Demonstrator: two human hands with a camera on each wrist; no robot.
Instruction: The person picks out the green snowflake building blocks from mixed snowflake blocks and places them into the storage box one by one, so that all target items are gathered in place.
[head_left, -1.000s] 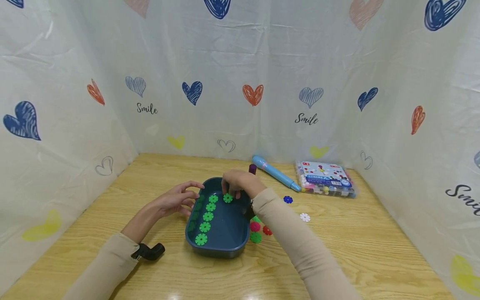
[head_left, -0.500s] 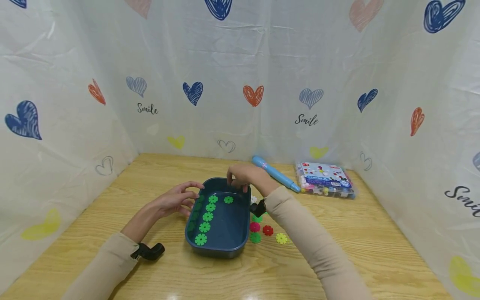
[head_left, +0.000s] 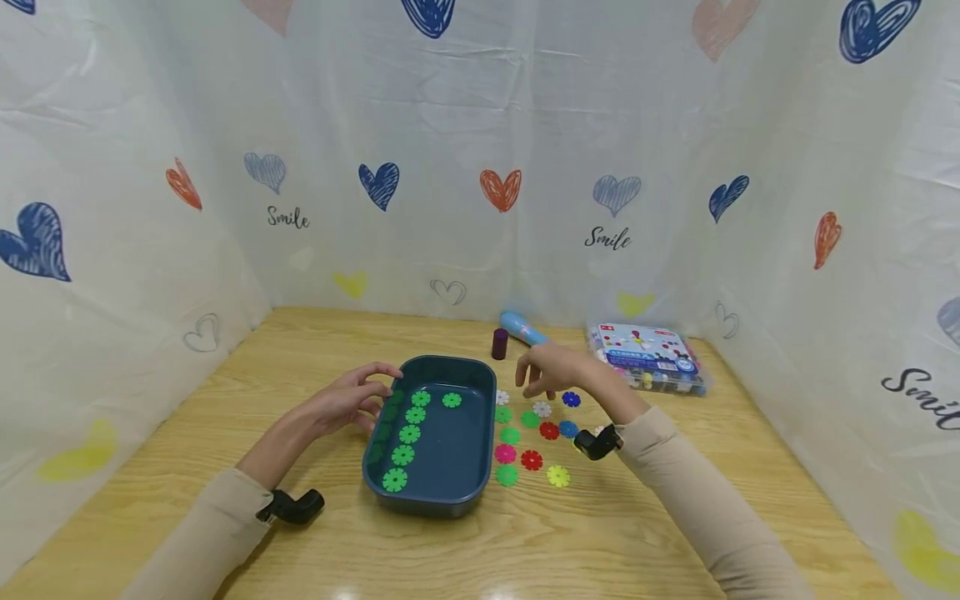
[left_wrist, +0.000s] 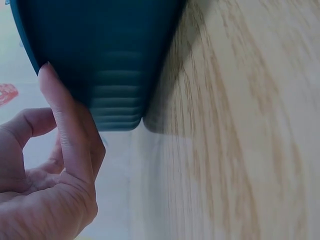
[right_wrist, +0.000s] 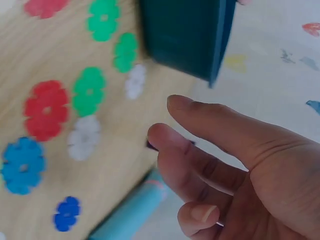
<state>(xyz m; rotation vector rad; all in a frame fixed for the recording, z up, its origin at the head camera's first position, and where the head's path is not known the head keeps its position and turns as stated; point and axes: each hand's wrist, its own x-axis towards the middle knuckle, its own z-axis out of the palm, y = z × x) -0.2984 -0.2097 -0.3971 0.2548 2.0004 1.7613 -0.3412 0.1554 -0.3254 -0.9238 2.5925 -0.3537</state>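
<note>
A dark blue plastic tray [head_left: 450, 467] sits on the wooden table. Along its left side runs a column of several green flower-shaped discs [head_left: 409, 434], and one more green disc [head_left: 452, 400] lies alone near the far end. My left hand [head_left: 351, 402] touches the tray's left wall near the far corner; in the left wrist view a fingertip meets the rim. To the right of the tray, my right hand [head_left: 558, 371] hovers over loose flower discs with bent fingers and nothing between them. Among these are a white disc [head_left: 542, 409], a red disc [right_wrist: 46, 110] and a blue disc [right_wrist: 23, 165].
Beyond the tray's far right corner stands a dark purple cylinder [head_left: 499, 344]. A light blue tube [head_left: 521, 327] lies behind my right hand, partly hidden. At the back right is a clear case [head_left: 652, 358] of coloured pieces. Heart-printed curtains [head_left: 450, 125] enclose the table.
My right hand has left the inside of the tray, crossed its far right rim and moved right over the loose discs. The lone green disc stays in the tray. My left hand keeps its place.
</note>
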